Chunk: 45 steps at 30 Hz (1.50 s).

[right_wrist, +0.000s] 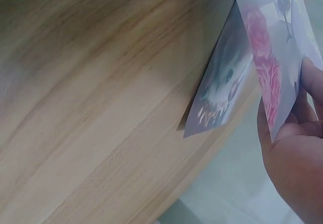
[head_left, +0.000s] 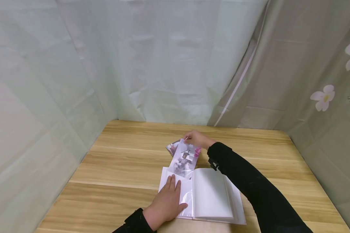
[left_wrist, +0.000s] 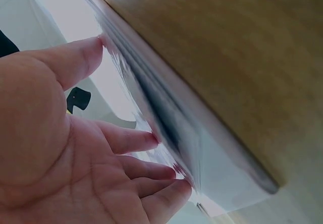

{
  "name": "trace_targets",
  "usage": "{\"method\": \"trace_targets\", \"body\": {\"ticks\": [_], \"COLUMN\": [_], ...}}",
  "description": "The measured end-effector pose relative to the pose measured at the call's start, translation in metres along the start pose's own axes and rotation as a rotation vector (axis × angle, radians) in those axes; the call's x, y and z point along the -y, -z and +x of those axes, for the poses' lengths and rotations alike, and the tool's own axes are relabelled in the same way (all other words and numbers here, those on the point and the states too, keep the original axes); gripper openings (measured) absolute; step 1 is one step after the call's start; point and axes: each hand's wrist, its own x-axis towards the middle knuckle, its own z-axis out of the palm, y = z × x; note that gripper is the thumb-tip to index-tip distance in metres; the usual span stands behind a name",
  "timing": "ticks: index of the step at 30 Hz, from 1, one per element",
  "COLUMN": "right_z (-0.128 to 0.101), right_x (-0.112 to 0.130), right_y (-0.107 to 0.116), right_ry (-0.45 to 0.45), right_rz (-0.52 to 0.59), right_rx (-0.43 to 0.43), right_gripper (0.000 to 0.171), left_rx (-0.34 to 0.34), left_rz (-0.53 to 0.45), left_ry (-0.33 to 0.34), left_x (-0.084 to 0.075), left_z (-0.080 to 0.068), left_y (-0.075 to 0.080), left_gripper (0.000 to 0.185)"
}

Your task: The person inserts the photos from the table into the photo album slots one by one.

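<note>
Pinching a photo [head_left: 184,157] at its twelve o'clock end, the right hand [head_left: 196,139] is judged mid-insertion; the album [head_left: 213,194] at the table's [head_left: 119,161] six o'clock is pressed by the flat-fingered left hand [head_left: 166,204]. Sliding down is called for next.

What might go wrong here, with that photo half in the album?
The photo is pinched only at its far end by the right hand, so it could bend or crease. The left hand lies flat on the album; if it slips, the clear sleeve could shift. Another photo lies loose on the table and could get knocked.
</note>
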Motion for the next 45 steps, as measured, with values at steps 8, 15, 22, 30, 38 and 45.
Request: {"method": "trace_targets", "body": {"ticks": [8, 15, 22, 30, 38, 45], "right_z": [0.004, 0.004, 0.003, 0.0, -0.004, -0.007], "right_x": [0.005, 0.012, 0.014, 0.014, 0.015, 0.015], "right_y": [-0.01, -0.019, -0.027, -0.037, -0.045, -0.051], "right_ry": [0.073, 0.068, 0.047, 0.069, 0.078, 0.103], "right_rz": [-0.036, -0.054, -0.022, -0.017, -0.005, -0.037], "right_rx": [0.032, 0.071, 0.117, 0.195, 0.217, 0.246], "right_gripper": [0.013, 0.011, 0.008, 0.008, 0.008, 0.008], "left_rx": [0.028, 0.045, 0.066, 0.081, 0.045, 0.05], "left_rz": [-0.053, -0.076, -0.063, -0.03, -0.037, -0.062], "left_ry": [0.019, 0.032, 0.031, 0.021, 0.014, 0.014], "left_x": [0.0, 0.001, 0.0, -0.001, 0.0, 0.001], "left_z": [0.001, 0.002, 0.005, 0.008, 0.007, 0.006], "left_y": [0.002, 0.001, 0.001, 0.0, -0.002, -0.003], "left_gripper": [0.084, 0.085, 0.085, 0.085, 0.085, 0.085]}}
